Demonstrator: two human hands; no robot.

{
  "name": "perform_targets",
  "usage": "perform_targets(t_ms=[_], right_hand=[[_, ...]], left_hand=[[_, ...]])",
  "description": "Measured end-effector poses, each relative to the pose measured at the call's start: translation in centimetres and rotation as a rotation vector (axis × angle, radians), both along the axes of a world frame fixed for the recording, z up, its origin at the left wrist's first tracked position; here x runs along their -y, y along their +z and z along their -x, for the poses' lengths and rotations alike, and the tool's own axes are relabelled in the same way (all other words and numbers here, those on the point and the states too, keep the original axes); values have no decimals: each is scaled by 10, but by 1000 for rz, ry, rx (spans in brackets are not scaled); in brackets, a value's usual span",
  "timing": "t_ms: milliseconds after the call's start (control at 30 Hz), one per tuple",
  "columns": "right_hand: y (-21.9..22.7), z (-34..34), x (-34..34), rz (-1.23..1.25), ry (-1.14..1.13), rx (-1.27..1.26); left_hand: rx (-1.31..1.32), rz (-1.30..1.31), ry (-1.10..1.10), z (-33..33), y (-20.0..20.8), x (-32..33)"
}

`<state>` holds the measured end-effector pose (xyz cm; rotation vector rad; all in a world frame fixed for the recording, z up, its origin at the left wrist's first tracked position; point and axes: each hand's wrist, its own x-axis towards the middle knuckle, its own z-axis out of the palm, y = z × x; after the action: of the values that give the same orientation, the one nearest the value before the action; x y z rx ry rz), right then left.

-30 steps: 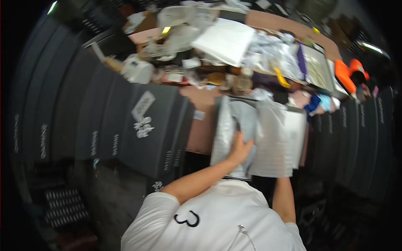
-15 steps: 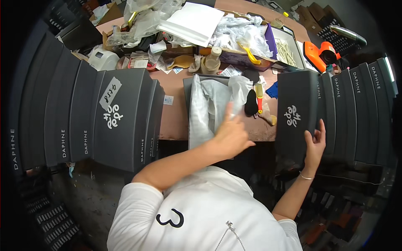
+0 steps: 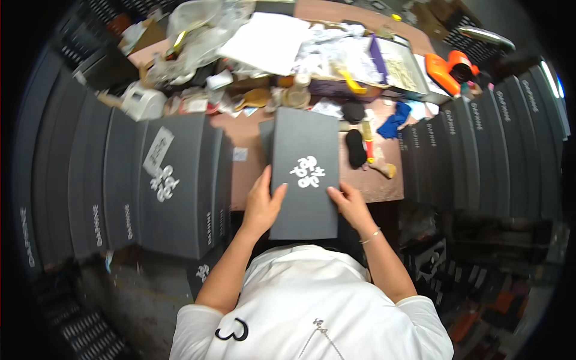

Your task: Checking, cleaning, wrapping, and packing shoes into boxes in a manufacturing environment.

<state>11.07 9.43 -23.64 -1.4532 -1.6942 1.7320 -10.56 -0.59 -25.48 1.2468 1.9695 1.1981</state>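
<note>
A dark grey shoebox (image 3: 306, 210) with white lettering on its lid face is in front of me, its long side pointing away. My left hand (image 3: 261, 203) grips its left edge, thumb on top. On the opposite edge my right hand (image 3: 353, 207) grips it the same way, fingers mostly hidden below. A grey edge shows behind the box's far left corner. White tissue paper is out of sight, and I cannot tell whether this is a full box or only a lid. Right of it lie a black shoe insole (image 3: 355, 149) and a red-and-yellow brush (image 3: 369, 144).
Rows of dark shoeboxes stand at the left (image 3: 180, 210) and right (image 3: 456, 156). Across the back are a white sheet stack (image 3: 264, 42), a box of crumpled tissue (image 3: 336, 54), a tray of sticks (image 3: 399, 66), an orange tape dispenser (image 3: 441, 73) and a blue cloth (image 3: 393, 120).
The grey shoebox piece from the right is now at the middle, covering where the open, tissue-filled box was. My left hand has left the tissue, and both hands now hold the piece.
</note>
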Motion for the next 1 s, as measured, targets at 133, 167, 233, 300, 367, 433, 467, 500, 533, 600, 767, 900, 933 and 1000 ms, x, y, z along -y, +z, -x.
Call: perform_targets(t_ms=[133,167,233,300,367,433,467,500,533,600,767,900,933,1000], right_hand=[[-36,-3,5,43,-159,-20],[-38,8,6,-14,-135,-5],[-84,12,-4,-137,-40,-76],[-15,16,14,74,-123,-196],[-26,6,20,-26,-137,-225],[-2,3,20,-105,-45,-232],[14,-1,16,-173,7,-224],[34,-3,12,-235,63,-225],[60,-12,5,-413,110,-182],[122,-23,1,-883,118,-127],[236,-43,23,-1934,166,470],[289,-99,6,-2262,-68,925],[308,-108,3,-2297,-149,920],[352,-133,-7,-2493,-379,977]], left_hand=[[586,248,94,8,-57,-8],[910,227,34,20,-66,2],[1099,163,64,6,-50,2],[1296,183,86,2,-53,7],[1274,202,48,-21,-19,15],[1212,141,3,-29,11,25],[1214,76,-45,-31,22,28],[1206,13,-83,-25,34,29],[1226,-25,-54,-29,58,18],[1275,-118,6,-50,104,-18],[1496,-420,-514,-48,199,-106],[1295,-565,-630,-102,290,-142],[1274,-561,-699,-109,314,-149],[1288,-473,-875,-155,373,-142]])
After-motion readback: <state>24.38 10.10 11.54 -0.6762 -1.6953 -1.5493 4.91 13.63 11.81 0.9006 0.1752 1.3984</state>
